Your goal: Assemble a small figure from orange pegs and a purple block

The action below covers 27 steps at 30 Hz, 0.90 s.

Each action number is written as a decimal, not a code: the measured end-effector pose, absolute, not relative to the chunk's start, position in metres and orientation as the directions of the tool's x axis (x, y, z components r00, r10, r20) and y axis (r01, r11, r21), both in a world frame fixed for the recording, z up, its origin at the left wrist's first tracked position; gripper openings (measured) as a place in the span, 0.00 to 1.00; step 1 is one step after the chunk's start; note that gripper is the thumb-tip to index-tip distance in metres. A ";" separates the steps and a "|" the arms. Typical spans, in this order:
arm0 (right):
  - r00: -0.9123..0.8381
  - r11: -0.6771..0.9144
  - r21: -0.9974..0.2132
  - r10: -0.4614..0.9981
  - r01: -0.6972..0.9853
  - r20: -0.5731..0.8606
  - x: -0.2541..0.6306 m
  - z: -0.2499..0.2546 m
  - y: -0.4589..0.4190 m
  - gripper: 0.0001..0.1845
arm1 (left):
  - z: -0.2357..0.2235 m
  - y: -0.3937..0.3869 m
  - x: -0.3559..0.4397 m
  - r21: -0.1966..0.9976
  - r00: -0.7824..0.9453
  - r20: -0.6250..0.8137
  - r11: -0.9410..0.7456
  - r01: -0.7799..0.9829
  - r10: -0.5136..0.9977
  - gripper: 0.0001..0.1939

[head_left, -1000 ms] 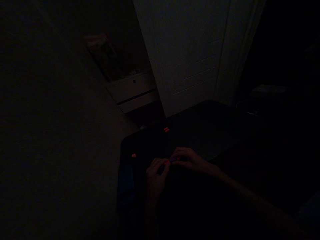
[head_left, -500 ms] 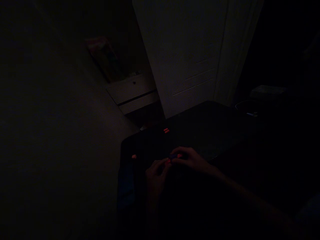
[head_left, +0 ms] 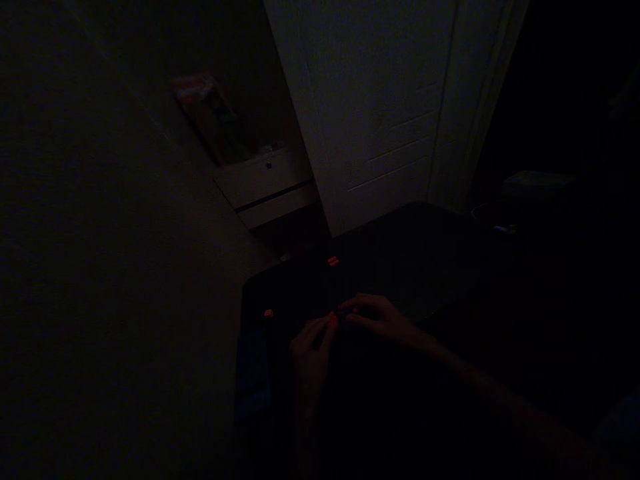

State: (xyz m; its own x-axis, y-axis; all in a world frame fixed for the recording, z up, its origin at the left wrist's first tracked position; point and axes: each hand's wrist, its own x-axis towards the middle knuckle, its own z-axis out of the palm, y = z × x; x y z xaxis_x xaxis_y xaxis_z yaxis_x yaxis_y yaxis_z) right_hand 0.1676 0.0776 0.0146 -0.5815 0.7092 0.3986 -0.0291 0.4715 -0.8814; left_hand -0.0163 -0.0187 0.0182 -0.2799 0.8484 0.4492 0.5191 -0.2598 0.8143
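Note:
The scene is very dark. My left hand (head_left: pixel 314 343) is closed, its fingertips pinching a small red glowing piece (head_left: pixel 333 321). Close beside it, my right hand (head_left: pixel 377 315) is closed on a small dark bluish piece (head_left: pixel 344 311) with some red showing at its right end. Both hands meet just above the dark table (head_left: pixel 400 253), and the two pieces touch or nearly touch; I cannot tell whether they are joined. Fingers and darkness hide most of their shape.
Two short red bars (head_left: pixel 333 261) lie beyond my hands. A small orange-red block (head_left: pixel 269 313) sits to the left, near a dark blue flat thing (head_left: pixel 253 373). Behind the table stand a white door (head_left: pixel 370 120) and a drawer unit (head_left: pixel 270 177). A thin cable (head_left: pixel 475 209) lies at the right.
My right hand has shifted the dark piece slightly left, and less red shows at its right end. My left hand has barely moved. The loose red pieces are unmoved.

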 end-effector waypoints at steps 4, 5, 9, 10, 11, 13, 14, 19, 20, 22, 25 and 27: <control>-0.594 0.504 -0.864 0.690 -0.018 0.415 0.168 0.016 0.077 0.15 | 0.018 -0.018 -0.016 0.826 -0.279 0.433 -0.254 0.502 0.857 0.08; -0.596 0.511 -0.859 0.686 -0.015 0.418 0.167 0.017 0.076 0.15 | 0.017 -0.018 -0.017 0.831 -0.282 0.423 -0.245 0.500 0.861 0.08; -0.597 0.543 -0.840 0.669 -0.015 0.443 0.166 0.016 0.075 0.14 | 0.015 -0.019 -0.018 0.865 -0.299 0.355 -0.190 0.465 0.886 0.08; -0.597 0.548 -0.836 0.666 -0.013 0.446 0.166 0.016 0.075 0.13 | 0.014 -0.019 -0.018 0.872 -0.306 0.342 -0.178 0.455 0.888 0.08; -0.598 0.551 -0.834 0.666 -0.009 0.446 0.166 0.015 0.075 0.13 | 0.014 -0.019 -0.018 0.877 -0.312 0.331 -0.169 0.449 0.890 0.09; -0.599 0.560 -0.829 0.665 0.004 0.446 0.165 0.015 0.074 0.13 | 0.014 -0.019 -0.018 0.880 -0.324 0.323 -0.157 0.448 0.889 0.09; -0.599 0.567 -0.824 0.662 0.007 0.451 0.165 0.016 0.073 0.12 | 0.014 -0.019 -0.018 0.880 -0.330 0.322 -0.152 0.450 0.887 0.09; -0.610 0.603 -0.797 0.638 0.017 0.470 0.166 0.021 0.072 0.11 | 0.013 -0.019 -0.017 0.882 -0.371 0.316 -0.126 0.453 0.873 0.10; -0.606 0.609 -0.792 0.642 0.029 0.471 0.166 0.020 0.074 0.10 | 0.012 -0.018 -0.018 0.889 -0.389 0.311 -0.121 0.441 0.867 0.11; -0.584 0.617 -0.785 0.661 0.063 0.472 0.167 0.018 0.077 0.09 | 0.008 -0.017 -0.020 0.914 -0.429 0.288 -0.113 0.389 0.856 0.13; -0.565 0.627 -0.771 0.679 0.114 0.468 0.167 0.012 0.082 0.12 | 0.004 -0.015 -0.022 0.941 -0.453 0.244 -0.097 0.324 0.858 0.16; -0.586 0.662 -0.734 0.659 0.154 0.471 0.168 0.010 0.084 0.15 | 0.005 -0.015 -0.024 0.936 -0.438 0.243 -0.090 0.340 0.866 0.16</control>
State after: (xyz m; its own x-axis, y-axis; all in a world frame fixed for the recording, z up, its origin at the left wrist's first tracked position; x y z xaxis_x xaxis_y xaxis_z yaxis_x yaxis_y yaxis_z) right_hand 0.1676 0.0835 0.0098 -0.5858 0.6594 0.4713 0.1545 0.6617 -0.7337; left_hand -0.0236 -0.0151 0.0047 -0.4381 0.8655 0.2427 0.3402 -0.0902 0.9360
